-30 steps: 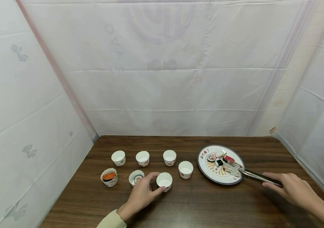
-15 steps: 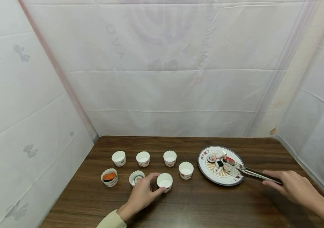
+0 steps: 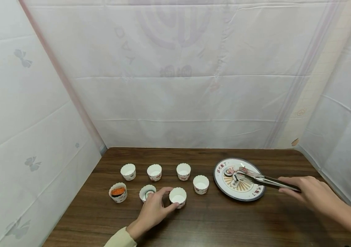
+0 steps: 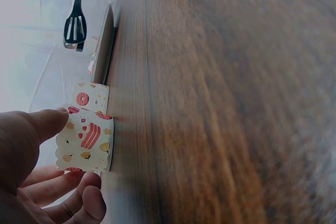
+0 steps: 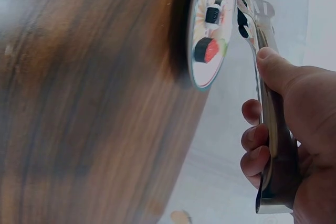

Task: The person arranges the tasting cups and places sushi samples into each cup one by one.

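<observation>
My left hand (image 3: 154, 209) grips a white paper cupcake cup (image 3: 178, 198) by its sides, thumb and fingers on either side; the cup stands on the table. The left wrist view shows the cup's cake pattern. My right hand (image 3: 312, 193) holds metal serving tongs (image 3: 275, 183) by the dark handle, their slotted heads over a round plate (image 3: 249, 196). Toy sushi lies on that plate, including a roe-topped piece (image 5: 206, 50) and a rice piece with a black band (image 5: 212, 15). Whether anything is between the tong heads I cannot tell.
Several more paper cups stand left of the plate. One cup (image 3: 118, 197) holds an orange-topped sushi piece; another cup (image 3: 143, 197), partly behind my left hand, holds a roll. White cloth (image 3: 175, 103) hangs behind the wooden table (image 3: 218, 223) and along both sides.
My right hand has moved the tongs up and slightly left over the plate, with their heads now nearer the rice piece. The left hand keeps its grip on the cup.
</observation>
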Demonstrator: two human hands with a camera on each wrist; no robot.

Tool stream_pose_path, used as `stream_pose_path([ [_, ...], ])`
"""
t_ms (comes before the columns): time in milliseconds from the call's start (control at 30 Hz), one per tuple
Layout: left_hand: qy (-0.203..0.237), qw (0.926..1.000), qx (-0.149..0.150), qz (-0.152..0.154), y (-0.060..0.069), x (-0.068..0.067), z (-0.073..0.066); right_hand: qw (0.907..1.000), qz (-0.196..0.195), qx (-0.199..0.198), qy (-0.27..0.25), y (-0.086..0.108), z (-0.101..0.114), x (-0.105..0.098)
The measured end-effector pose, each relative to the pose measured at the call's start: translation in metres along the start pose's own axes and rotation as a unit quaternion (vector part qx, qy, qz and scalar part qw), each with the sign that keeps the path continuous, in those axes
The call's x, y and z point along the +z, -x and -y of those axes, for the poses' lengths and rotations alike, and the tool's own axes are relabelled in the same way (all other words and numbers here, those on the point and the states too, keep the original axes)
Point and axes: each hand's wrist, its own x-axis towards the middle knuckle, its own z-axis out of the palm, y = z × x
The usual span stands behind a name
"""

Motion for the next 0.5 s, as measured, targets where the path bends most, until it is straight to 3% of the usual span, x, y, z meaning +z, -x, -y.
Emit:
stream_pose_path([
  [500,0.000,1.0000,-0.002,0.007,0.000,-0.001,-0.001,0.9977,-0.006,-0.060,-0.029,-0.036,0.030,-0.008],
])
